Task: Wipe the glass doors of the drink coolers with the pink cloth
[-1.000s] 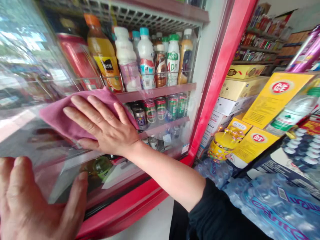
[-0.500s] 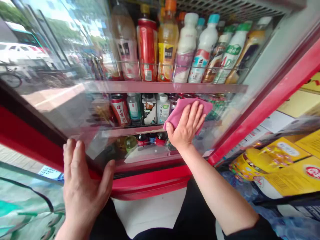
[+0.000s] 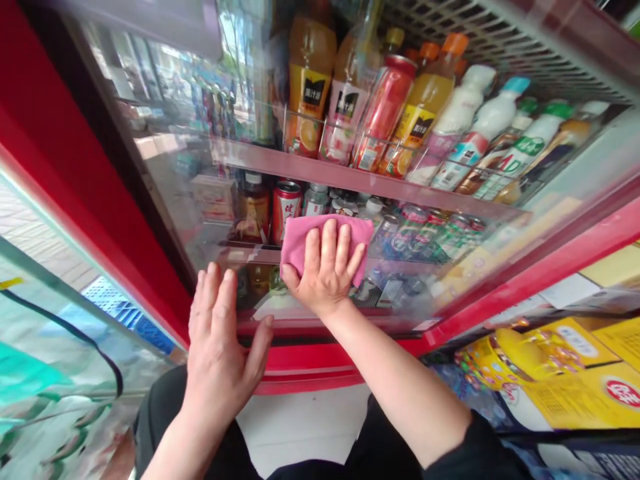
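Observation:
A pink cloth lies flat against the glass door of a red drinks fridge. My right hand presses on the cloth with fingers stretched out and together. My left hand rests flat on the lower glass near the red bottom frame, fingers extended, holding nothing. Behind the glass stand bottles on an upper shelf and cans on the shelf below.
The fridge's red side frame runs down the left. Yellow boxes and stacked goods sit at the lower right. A green-patterned sheet lies at the lower left. White floor shows below the fridge.
My right hand slid the pink cloth to the left across the glass. My left hand moved right along the bottom of the door, closer to the right hand. The view swung leftward.

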The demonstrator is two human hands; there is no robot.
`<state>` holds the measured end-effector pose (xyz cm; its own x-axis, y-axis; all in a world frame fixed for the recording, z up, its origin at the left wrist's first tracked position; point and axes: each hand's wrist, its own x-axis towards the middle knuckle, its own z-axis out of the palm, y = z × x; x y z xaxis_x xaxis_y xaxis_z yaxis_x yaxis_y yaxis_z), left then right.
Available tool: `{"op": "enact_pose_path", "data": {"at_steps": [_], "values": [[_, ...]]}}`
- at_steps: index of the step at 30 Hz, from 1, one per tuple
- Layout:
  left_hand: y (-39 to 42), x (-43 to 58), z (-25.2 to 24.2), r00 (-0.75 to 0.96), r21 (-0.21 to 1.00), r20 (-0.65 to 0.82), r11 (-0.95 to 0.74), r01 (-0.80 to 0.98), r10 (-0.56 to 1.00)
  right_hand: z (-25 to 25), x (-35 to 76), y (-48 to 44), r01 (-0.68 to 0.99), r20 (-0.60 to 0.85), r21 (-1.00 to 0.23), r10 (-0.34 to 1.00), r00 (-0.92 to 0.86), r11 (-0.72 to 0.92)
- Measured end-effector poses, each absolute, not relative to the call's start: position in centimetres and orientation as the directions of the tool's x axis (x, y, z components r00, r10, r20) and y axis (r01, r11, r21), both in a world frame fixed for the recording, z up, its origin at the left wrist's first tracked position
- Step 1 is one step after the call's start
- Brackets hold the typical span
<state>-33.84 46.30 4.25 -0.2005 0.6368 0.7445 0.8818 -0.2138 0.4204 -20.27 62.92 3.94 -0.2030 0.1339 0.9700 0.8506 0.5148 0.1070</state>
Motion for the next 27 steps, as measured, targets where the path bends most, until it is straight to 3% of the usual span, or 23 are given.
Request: {"op": "enact_pose_path", "data": {"at_steps": [3,6,8,12,16,20,27], "values": [[45.8,-34.5,4.4,-0.222,0.429,0.731,-0.182,0.885,0.645,4.6,-24.2,61.9,0.750,0.923,0.153,0.177,-0.340,0.644],[45.1,-35.0,4.8,-0.229,0.410,0.739,-0.153,0.899,0.633,6.2,-28.0,60.2,0.623,0.736,0.215,0.295,-0.609,0.752],[44.5,-35.1,5.3,-0.238,0.398,0.746,-0.129,0.908,0.622,7.7,-29.6,59.1,0.537,0.645,0.258,0.270,-0.715,0.803],[43.6,-34.9,6.3,-0.281,0.401,0.735,-0.061,0.914,0.617,10.0,-29.4,58.5,0.422,0.611,0.292,0.172,-0.773,0.858],[43.6,-34.1,6.9,-0.248,0.368,0.758,-0.083,0.926,0.603,10.5,-25.2,59.6,0.390,0.538,0.302,0.183,-0.823,0.870],[44.1,-32.8,7.2,-0.206,0.351,0.773,-0.135,0.927,0.600,9.9,-18.9,61.6,0.462,0.596,0.367,0.177,-0.783,0.807],[44.7,-32.5,7.1,-0.210,0.362,0.783,-0.154,0.919,0.585,11.8,-8.8,65.1,0.682,0.797,0.505,0.018,-0.604,0.529]]}}
